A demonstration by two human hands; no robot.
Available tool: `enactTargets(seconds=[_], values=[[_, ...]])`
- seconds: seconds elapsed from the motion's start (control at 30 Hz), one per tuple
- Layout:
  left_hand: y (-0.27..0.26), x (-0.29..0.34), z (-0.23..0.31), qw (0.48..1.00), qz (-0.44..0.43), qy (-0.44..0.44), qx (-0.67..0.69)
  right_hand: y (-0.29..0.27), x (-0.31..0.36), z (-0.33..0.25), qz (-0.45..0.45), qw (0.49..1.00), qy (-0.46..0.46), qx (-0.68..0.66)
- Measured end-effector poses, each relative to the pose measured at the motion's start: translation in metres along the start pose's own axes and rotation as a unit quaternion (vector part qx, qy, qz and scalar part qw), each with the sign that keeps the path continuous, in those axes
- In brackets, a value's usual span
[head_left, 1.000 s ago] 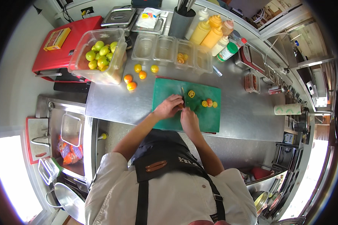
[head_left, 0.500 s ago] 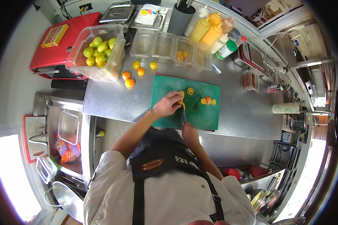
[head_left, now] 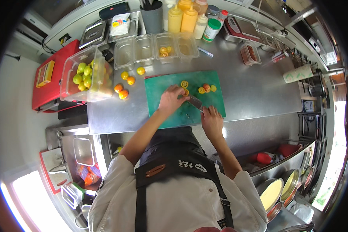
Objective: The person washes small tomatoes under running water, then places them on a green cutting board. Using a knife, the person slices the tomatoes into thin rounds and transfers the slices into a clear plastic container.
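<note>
My right hand [head_left: 212,123] is closed round the handle of a knife [head_left: 195,102] over the green cutting board [head_left: 170,120]. The blade slants up and left, its tip end by my left fingers. My left hand [head_left: 171,99] has its fingers bent together at a cut tomato piece [head_left: 186,92], partly hidden by the fingertips. Just above lies a yellow-green tomato slice [head_left: 185,84] with a seeded cut face. Toward the board's right, tomato pieces [head_left: 207,88] sit in a short row, orange in the middle and yellow on either side.
Several whole tomatoes [head_left: 131,80] lie left of the board. Beyond them stands a clear tub of greenish tomatoes [head_left: 82,75]. Clear plastic containers [head_left: 144,48] line the back, one holding tomato pieces [head_left: 165,50]. Squeeze bottles [head_left: 189,19] and a marker [head_left: 205,52] are farther right.
My head view has shifted. The knife has swung from nearly upright to a slant, and my right hand has moved right. My left hand stays by the cut tomato.
</note>
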State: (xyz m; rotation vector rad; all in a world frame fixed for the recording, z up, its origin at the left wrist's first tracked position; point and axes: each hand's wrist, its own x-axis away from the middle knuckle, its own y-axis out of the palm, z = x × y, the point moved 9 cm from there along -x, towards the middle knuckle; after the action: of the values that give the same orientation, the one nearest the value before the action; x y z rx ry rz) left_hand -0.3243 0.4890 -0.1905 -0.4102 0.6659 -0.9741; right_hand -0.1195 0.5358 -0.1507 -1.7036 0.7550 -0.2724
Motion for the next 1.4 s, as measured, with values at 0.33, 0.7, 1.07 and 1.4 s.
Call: enactTargets(seconds=[0.33, 0.7, 1.07, 1.4], values=[[-0.009, 0.028, -0.026, 0.985, -0.139, -0.094, 0.047, 0.063, 0.123, 0.042, -0.098, 0.704, 0.408, -0.574], [-0.001, 0.056, 0.007, 0.961, -0.262, -0.061, 0.071, 0.147, 0.14, -0.057, -0.062, 0.52, 0.448, -0.725], [0.004, 0.05, 0.014, 0.958, -0.283, 0.016, 0.035, 0.152, 0.13, -0.061, -0.011, 0.625, 0.467, -0.626], [0.004, 0.051, 0.014, 0.964, -0.259, 0.03, 0.041, 0.149, 0.132, -0.07, -0.003, 0.602, 0.479, -0.639]])
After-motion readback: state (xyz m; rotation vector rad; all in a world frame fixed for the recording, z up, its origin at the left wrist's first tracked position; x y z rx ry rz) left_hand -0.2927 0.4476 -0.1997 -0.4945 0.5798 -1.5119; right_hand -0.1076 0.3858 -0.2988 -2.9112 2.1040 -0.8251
